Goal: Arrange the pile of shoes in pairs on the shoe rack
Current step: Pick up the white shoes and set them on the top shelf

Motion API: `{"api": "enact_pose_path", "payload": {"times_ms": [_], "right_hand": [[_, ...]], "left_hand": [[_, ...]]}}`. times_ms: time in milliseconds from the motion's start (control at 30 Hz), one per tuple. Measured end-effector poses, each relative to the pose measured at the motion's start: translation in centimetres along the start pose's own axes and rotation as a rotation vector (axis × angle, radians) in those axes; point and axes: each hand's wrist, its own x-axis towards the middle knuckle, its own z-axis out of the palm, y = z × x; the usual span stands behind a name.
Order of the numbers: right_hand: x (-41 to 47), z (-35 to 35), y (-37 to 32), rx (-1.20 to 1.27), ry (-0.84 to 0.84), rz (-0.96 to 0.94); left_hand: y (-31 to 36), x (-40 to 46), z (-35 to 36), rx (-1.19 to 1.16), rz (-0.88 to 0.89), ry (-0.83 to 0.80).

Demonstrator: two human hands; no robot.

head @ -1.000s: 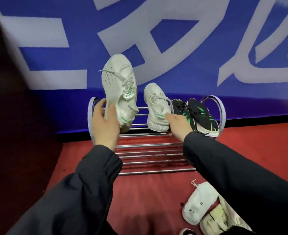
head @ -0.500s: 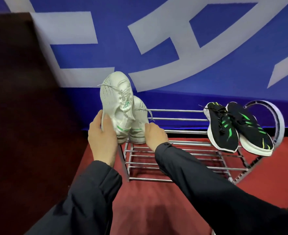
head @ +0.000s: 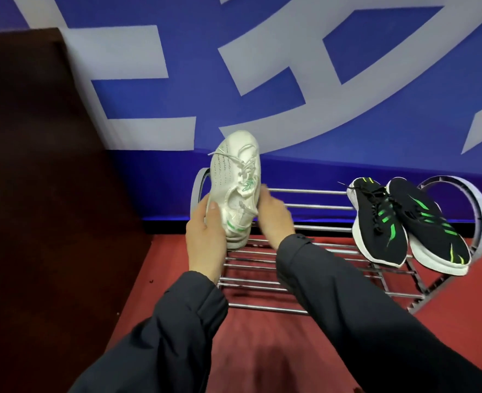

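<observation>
White shoe stands toe-up, long axis near vertical, heel end just above the left end of the shoe rack. My left hand grips its heel, thumb on the upper. My right hand sits just right of it; grip hidden, cannot tell. Black pair rests at the far right. Seat it sole-down here.

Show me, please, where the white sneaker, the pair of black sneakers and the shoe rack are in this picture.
white sneaker [head: 234, 177]: head view, on its laced upper.
pair of black sneakers [head: 381, 225]: head view, on the left shoe's upper.
shoe rack [head: 262, 306]: head view, on its front lower bar.
</observation>
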Motion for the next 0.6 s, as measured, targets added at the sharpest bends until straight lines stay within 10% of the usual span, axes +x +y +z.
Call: {"api": "enact_pose_path", "payload": {"times_ms": [100, 600], "right_hand": [[-0.8, -2.4, -0.5, 0.685, -0.164, 0.126], [2.7, -1.3, 4.4, 0.370, 0.174, 0.258]], "left_hand": [[-0.2, 0.1, 1.5, 0.017, -0.044, -0.061], [-1.0, 0.3, 3.3, 0.697, 0.155, 0.022]]}}
